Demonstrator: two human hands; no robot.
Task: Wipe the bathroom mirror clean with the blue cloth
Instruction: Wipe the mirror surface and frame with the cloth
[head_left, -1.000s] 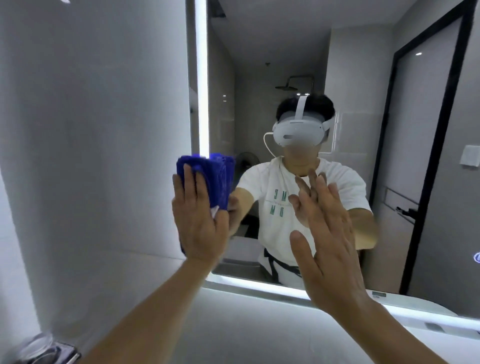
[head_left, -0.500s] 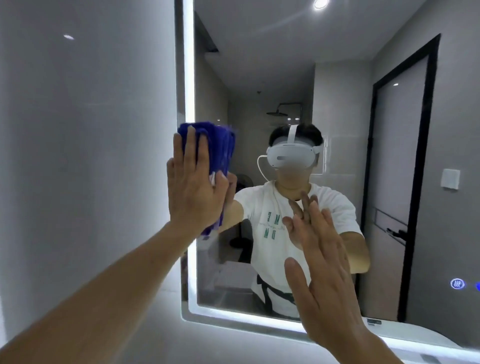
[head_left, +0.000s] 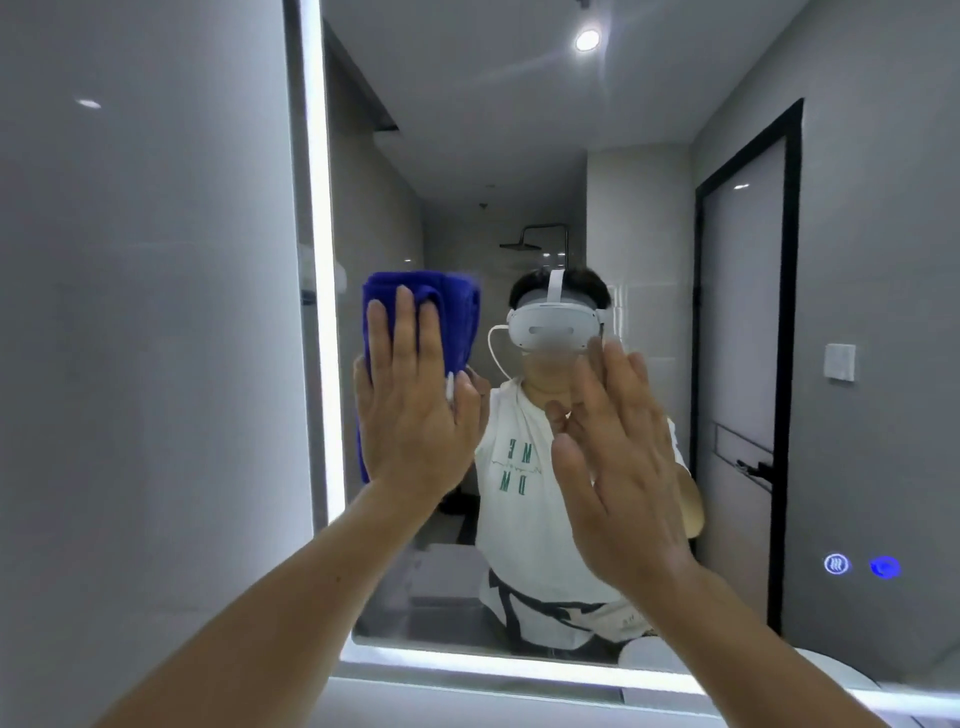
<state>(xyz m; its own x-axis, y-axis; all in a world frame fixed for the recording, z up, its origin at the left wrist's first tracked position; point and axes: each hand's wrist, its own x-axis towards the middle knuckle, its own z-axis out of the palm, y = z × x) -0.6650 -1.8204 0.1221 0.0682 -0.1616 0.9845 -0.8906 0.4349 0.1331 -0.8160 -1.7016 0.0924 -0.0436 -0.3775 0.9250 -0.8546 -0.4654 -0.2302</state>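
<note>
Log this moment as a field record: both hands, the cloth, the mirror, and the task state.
left hand: flat, fingers straight, presses the blue cloth against the mirror
right hand: open, fingers straight, holds nothing, raised at the glass; contact unclear
blue cloth: folded, on the mirror's left part, beside the left lit strip
mirror: lit along its left and bottom edges; two glowing touch icons at lower right
task state: wiping under way
</note>
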